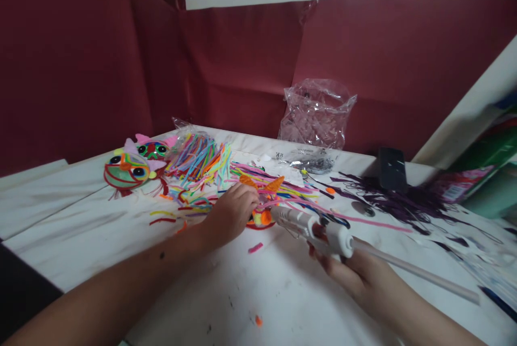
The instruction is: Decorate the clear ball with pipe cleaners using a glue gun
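My right hand is wrapped round a white hot glue gun, with a long glue stick poking out of its back. The gun's nozzle end points left at a small colourful pipe-cleaner craft with orange ear-like pieces. My left hand is closed on the craft's left side, its fingertips partly hidden. Most of the craft lies behind the hand and the gun. A short pink pipe-cleaner piece rests on the table just in front.
Two finished-looking animal-face crafts stand at the left. Behind lie bundled coloured pipe cleaners and a clear plastic bag. Dark purple strips spread at the right, beside a black box-like object. An orange scrap lies near the front.
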A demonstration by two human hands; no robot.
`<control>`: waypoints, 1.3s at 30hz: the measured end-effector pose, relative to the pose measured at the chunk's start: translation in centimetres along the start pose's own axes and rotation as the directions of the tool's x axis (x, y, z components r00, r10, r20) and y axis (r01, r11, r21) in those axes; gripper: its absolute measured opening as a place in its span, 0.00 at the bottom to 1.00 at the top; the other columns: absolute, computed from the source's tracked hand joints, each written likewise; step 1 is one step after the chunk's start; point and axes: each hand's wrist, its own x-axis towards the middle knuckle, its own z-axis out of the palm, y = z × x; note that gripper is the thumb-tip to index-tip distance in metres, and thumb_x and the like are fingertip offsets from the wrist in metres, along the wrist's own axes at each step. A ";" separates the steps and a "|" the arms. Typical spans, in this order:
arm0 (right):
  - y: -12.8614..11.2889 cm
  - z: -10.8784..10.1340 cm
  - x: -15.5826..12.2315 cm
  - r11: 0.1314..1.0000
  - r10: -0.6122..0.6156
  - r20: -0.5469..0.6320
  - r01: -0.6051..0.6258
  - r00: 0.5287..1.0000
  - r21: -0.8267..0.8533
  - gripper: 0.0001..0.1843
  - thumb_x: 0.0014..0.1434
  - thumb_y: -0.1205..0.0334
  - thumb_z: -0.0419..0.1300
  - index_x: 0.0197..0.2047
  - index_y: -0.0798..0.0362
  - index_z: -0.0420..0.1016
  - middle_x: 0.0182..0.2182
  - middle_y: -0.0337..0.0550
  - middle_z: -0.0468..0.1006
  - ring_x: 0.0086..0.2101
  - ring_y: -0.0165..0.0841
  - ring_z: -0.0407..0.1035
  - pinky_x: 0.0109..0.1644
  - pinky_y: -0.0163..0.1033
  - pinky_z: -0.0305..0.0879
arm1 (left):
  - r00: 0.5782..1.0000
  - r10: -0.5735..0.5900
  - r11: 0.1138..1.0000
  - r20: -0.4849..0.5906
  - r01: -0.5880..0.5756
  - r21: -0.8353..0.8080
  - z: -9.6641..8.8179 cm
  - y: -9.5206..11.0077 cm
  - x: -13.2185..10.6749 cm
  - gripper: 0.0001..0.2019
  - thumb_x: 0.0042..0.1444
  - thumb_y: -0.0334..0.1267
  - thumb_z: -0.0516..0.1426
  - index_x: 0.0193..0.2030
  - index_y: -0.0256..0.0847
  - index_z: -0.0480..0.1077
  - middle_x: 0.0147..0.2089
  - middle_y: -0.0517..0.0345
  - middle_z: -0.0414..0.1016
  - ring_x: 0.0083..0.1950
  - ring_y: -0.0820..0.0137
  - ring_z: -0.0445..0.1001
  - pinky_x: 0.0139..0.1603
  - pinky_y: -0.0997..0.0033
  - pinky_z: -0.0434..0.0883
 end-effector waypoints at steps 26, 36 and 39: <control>0.4 -0.3 0.2 1.000 0.015 0.002 -0.015 1.000 -0.020 0.17 0.59 0.53 0.50 0.30 0.52 0.77 0.27 0.45 0.80 0.27 0.38 0.74 0.31 0.39 0.70 | 1.000 -0.017 1.000 -0.003 0.017 0.004 0.1 -0.1 -0.3 0.09 0.63 0.27 0.47 0.36 0.38 0.66 0.37 0.50 0.74 0.41 0.65 0.72 0.43 0.64 0.72; 0.8 0.0 0.0 0.999 0.023 0.021 -0.022 1.000 -0.043 0.20 0.60 0.52 0.48 0.32 0.53 0.77 0.28 0.46 0.80 0.29 0.40 0.75 0.33 0.40 0.69 | 1.000 -0.014 1.000 -0.011 0.015 0.010 0.0 -0.1 -0.2 0.08 0.63 0.28 0.48 0.37 0.39 0.66 0.37 0.51 0.74 0.41 0.66 0.72 0.43 0.65 0.72; 1.0 0.0 0.0 0.998 0.057 0.038 -0.056 0.998 -0.043 0.19 0.60 0.53 0.47 0.32 0.54 0.76 0.29 0.47 0.81 0.30 0.40 0.75 0.33 0.41 0.70 | 1.000 -0.013 1.000 -0.020 0.013 0.009 0.0 -0.1 -0.2 0.08 0.63 0.28 0.48 0.37 0.38 0.67 0.37 0.51 0.74 0.40 0.66 0.72 0.43 0.65 0.72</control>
